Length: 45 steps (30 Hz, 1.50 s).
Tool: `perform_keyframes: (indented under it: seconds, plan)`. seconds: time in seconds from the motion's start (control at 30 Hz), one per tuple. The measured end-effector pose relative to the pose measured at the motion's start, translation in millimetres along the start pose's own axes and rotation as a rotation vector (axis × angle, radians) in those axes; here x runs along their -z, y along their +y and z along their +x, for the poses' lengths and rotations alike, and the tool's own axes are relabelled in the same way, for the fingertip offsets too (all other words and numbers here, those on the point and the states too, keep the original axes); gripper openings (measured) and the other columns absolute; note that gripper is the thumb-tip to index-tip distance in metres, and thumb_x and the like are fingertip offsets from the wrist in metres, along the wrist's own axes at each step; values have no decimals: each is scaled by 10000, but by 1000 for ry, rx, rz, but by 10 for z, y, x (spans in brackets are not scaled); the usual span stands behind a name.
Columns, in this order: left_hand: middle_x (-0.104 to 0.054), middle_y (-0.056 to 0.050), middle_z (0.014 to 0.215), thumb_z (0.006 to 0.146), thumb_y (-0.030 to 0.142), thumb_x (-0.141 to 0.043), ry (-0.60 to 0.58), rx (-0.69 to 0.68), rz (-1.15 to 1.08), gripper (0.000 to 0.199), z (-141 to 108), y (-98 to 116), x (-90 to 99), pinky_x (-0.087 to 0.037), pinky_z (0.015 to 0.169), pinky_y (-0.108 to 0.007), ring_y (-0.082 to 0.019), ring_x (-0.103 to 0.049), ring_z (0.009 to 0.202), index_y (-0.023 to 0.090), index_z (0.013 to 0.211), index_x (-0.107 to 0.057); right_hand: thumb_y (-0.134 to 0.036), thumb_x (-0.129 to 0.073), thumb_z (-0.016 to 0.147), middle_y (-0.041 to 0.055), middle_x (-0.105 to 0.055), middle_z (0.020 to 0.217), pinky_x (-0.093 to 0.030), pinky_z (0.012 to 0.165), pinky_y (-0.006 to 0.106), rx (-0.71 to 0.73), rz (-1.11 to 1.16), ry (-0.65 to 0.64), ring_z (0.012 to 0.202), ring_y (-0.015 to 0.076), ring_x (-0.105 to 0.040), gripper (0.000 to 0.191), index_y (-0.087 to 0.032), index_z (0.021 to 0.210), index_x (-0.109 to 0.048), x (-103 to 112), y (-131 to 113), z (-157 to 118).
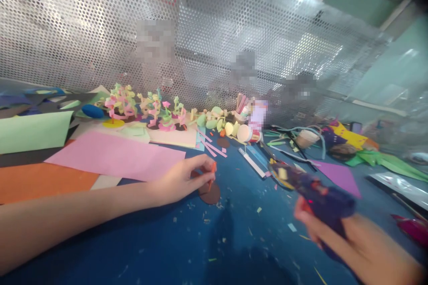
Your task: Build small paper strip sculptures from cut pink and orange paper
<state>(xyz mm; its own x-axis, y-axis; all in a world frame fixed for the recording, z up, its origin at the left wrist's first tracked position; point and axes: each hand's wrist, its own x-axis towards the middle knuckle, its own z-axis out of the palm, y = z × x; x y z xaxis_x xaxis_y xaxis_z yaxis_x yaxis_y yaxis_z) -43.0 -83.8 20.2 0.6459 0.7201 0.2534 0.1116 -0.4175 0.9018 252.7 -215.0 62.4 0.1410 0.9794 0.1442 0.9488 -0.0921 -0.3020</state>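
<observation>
My left hand (187, 176) pinches a thin orange paper strip (212, 174) between thumb and fingertips. The strip stands upright over a brown paper disc (210, 193) that lies on the blue table; whether it is stuck there I cannot tell. On the right, my right hand (331, 231) is wrapped round the handle of a dark hot glue gun (321, 196), blurred by motion. Its nozzle points to the upper left, above the table and apart from the disc.
Pink (123, 156), orange (47, 181) and pale green paper sheets (36, 131) lie at left. Small paper plants (160, 111) line the back by a perforated metal screen (100, 22). A tipped tub (245, 133), purple paper (339, 177) and scraps lie further right.
</observation>
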Motion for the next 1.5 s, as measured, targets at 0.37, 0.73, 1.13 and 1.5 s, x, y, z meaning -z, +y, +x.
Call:
perform_keyframes:
  seconds: [0.37, 0.73, 1.13, 1.5]
  plan:
    - [-569, 29, 745, 855, 244, -427, 72, 29, 102, 59, -24, 15, 9, -467, 644, -224, -100, -576, 681, 201, 860, -466, -563, -280, 852, 2, -576, 526, -391, 508, 235, 59, 176, -453, 498, 128, -558, 519, -193, 581, -523, -138, -1084, 237]
    - [-564, 38, 707, 864, 282, -412, 44, 93, 22, 71, -14, 8, -2, -486, 640, -251, -106, -581, 631, 215, 862, -435, -624, -285, 828, 2, -583, 559, -388, 517, 234, 23, 200, -508, 520, 128, -555, 527, -194, 615, -501, -169, -1067, 304]
    - [-576, 24, 692, 862, 323, -421, 37, 125, -21, 110, -9, -21, -4, -497, 617, -262, -119, -580, 619, 215, 872, -431, -615, -281, 838, -4, -561, 520, -382, 519, 249, 78, 170, -484, 495, 129, -535, 538, -195, 568, -480, -136, -1120, 329]
    - [-572, 21, 718, 861, 322, -424, 44, 129, 9, 106, -9, -30, 4, -499, 621, -261, -122, -584, 647, 216, 869, -438, -622, -280, 834, -9, -564, 511, -370, 505, 250, 59, 161, -495, 479, 130, -539, 539, -198, 571, -486, -130, -1135, 336]
